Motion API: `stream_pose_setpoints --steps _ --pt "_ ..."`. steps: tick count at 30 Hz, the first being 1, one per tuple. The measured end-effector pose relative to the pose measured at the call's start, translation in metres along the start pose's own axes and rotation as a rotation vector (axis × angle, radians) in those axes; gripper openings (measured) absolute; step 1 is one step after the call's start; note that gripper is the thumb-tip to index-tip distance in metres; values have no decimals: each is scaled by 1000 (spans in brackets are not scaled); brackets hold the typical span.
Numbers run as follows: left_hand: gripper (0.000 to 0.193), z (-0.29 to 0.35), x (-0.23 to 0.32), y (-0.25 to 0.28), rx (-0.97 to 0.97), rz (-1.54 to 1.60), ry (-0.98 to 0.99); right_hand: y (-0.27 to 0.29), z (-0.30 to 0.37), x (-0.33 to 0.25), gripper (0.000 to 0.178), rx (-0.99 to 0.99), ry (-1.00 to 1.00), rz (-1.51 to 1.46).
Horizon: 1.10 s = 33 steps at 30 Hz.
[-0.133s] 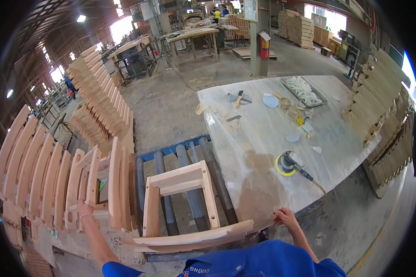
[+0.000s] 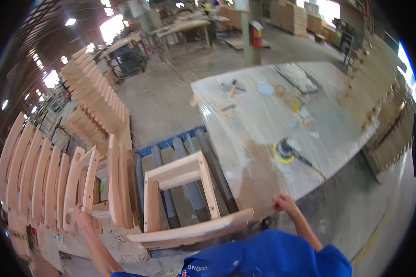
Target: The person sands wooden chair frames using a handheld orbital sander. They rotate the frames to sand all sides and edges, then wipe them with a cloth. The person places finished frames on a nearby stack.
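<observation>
My left hand (image 2: 84, 218) is closed round the lower end of a pale wooden frame (image 2: 91, 179), which stands in a row of similar frames at the left. My right hand (image 2: 285, 204) is held by the near edge of the plastic-covered table (image 2: 245, 111), fingers curled in; whether anything is in them is too blurred to tell. Between my hands another wooden frame (image 2: 211, 191), with a long curved rail along its near side, lies on a roller conveyor (image 2: 191, 190).
A black and yellow sander (image 2: 285, 151) rests on the table, its cord running over the right edge. Farther back are a scraper (image 2: 233, 87) and a tray (image 2: 296, 77) of pale pieces. Stacked wooden parts (image 2: 94, 85) rise at the left, and more stacks (image 2: 374, 87) at the right.
The view has shifted slightly, so the table and sander sit higher in the picture. My left hand stays on the frame; my right hand stays curled by the table edge.
</observation>
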<state>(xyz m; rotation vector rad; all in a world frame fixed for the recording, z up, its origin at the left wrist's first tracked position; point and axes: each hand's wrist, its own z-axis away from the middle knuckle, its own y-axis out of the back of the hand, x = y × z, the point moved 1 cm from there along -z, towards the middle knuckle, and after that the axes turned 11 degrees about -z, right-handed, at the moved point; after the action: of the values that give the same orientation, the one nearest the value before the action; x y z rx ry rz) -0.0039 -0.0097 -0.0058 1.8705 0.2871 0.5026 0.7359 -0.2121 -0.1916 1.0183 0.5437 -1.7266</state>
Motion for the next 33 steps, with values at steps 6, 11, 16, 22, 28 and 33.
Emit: stream_pose_setpoints --steps 6,11,16,22,28,33 --pt "57 30 -24 65 -413 1507 436 -32 -23 -41 33 -165 153 -132" --pt "88 135 20 108 -191 1470 282 -34 -34 -96 38 -239 287 -40" --pt "96 184 98 138 -195 1338 166 7 -93 -145 64 434 892 882" --pt "104 282 227 149 -23 1141 -45 65 -160 -164 91 119 427 1052" --pt "90 361 366 151 -19 999 -69 148 -146 -132 83 73 803 402" --pt "88 400 435 134 -147 1038 -183 282 -132 -113 77 333 653 333"
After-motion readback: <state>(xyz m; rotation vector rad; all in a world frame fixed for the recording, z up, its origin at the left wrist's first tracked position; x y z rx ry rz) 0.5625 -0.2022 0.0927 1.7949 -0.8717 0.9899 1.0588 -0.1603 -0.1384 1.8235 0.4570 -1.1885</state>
